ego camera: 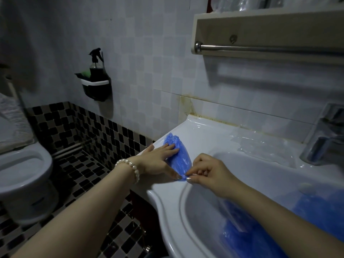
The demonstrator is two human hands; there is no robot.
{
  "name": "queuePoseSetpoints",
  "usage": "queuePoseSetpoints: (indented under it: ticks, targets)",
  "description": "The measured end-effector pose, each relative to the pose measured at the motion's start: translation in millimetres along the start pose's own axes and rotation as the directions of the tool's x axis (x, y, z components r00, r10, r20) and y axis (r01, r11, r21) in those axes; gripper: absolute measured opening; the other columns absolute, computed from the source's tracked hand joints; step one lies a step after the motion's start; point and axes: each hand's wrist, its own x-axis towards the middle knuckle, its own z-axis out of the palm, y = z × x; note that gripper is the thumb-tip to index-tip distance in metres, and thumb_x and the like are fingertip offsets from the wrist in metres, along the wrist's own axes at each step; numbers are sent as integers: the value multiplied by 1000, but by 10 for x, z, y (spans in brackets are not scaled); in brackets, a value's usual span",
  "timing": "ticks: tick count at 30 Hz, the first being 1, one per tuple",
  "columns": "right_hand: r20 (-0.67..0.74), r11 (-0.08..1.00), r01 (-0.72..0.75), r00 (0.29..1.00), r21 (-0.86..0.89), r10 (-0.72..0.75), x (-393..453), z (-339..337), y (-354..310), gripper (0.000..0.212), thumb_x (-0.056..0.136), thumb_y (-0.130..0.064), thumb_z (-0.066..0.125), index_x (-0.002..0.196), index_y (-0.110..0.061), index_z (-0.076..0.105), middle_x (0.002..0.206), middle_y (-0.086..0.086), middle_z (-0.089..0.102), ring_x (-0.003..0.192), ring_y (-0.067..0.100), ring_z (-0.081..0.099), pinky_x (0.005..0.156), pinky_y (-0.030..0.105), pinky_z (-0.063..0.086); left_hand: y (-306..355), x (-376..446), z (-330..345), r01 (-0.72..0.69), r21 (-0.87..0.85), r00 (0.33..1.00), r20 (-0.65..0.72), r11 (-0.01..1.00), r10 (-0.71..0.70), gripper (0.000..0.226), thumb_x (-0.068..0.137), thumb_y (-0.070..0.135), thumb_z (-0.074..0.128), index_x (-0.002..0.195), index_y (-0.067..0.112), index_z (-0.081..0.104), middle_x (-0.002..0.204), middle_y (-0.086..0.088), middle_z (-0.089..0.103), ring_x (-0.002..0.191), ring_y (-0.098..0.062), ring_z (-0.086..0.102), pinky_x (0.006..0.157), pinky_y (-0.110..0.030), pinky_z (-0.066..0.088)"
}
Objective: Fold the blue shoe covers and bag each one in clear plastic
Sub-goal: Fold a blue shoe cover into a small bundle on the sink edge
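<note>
Blue, thin and crinkled, the plastic-film shoe cover (178, 157) lies flattened on the left ledge of the white ceramic washbasin (201, 131), between the basin's outer edge and the bowl. It looks almost weightless and wholly limp, so I judge it will slide on the glossy ceramic, spring out of any crease and lift at a breath of air unless it is pinned down. The left hand (158, 161), with a pearl bracelet (130, 169) at the wrist, does that pinning: its fingers lie straight and flat across the middle of the cover, the thumb stretched toward the near tip. The right hand (208, 172) has its fingers curled and pinches the cover's near tip between thumb and forefinger, which seems the sensible place to hold, since the gathered end gives more to grip than the smooth sheet. The cover forms a long leaf shape, ruffled at the far end where the elastic bunches, semi-translucent with pale glints along its wrinkles. More blue shoe covers (247, 229) sit heaped in the bowl under the right forearm, blurred. Clear plastic bags (260, 146) lie on the back ledge beside the chrome tap (323, 135), slick, hard to see, and likely to cling.
</note>
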Motion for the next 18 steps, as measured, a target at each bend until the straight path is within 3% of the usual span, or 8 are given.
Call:
queuePoseSetpoints:
  ticks: [4, 6, 9, 12, 18]
  targets:
    - [-47, 973, 142, 987, -182, -153, -8, 73, -5, 1, 76, -16, 71, 74, -15, 70, 79, -4, 52, 70, 5, 51, 65, 15, 41, -15, 4, 20, -13, 4, 1000, -22, 1000, 14, 95, 76, 59, 64, 150, 31, 11, 159, 11, 0, 143, -1, -8, 116, -43, -12]
    - [-38, 954, 147, 986, -263, -163, 11, 140, -28, 7, 79, -19, 63, 72, -19, 63, 82, -4, 50, 77, 8, 49, 69, 19, 43, -21, 21, 33, -14, 3, 999, -42, 1000, 14, 87, 82, 52, 63, 150, 31, 13, 158, 12, 1, 143, -1, -7, 116, -42, -11]
    - [-119, 972, -107, 989, -208, 83, 53, 206, -82, 25, 74, -20, 58, 52, -26, 49, 74, -1, 47, 77, 20, 49, 68, 29, 44, -15, 39, 31, -7, -91, 999, -35, 996, 4, 91, 71, 59, 57, 149, 32, 18, 158, 13, 5, 143, 0, -5, 116, -42, -13]
    - [-125, 907, -371, 927, -197, 352, 128, 241, -161, 27, 72, -24, 51, 48, -12, 49, 65, 4, 47, 75, 24, 48, 70, 30, 41, -31, 53, 19, -5, -153, 1000, -29, 988, 1, 92, 67, 62, 50, 148, 33, 21, 158, 14, 7, 143, 1, -4, 115, -42, -14]
    - [-88, 828, -509, 860, -237, 503, 154, 167, -320, 31, 76, -28, 62, 50, -14, 49, 60, -1, 51, 77, 25, 51, 77, 32, 39, -49, 62, 68, -12, -25, 997, -77, 1000, 10, 83, 80, 53, 59, 149, 33, 18, 158, 12, 6, 144, -1, -4, 116, -44, -9]
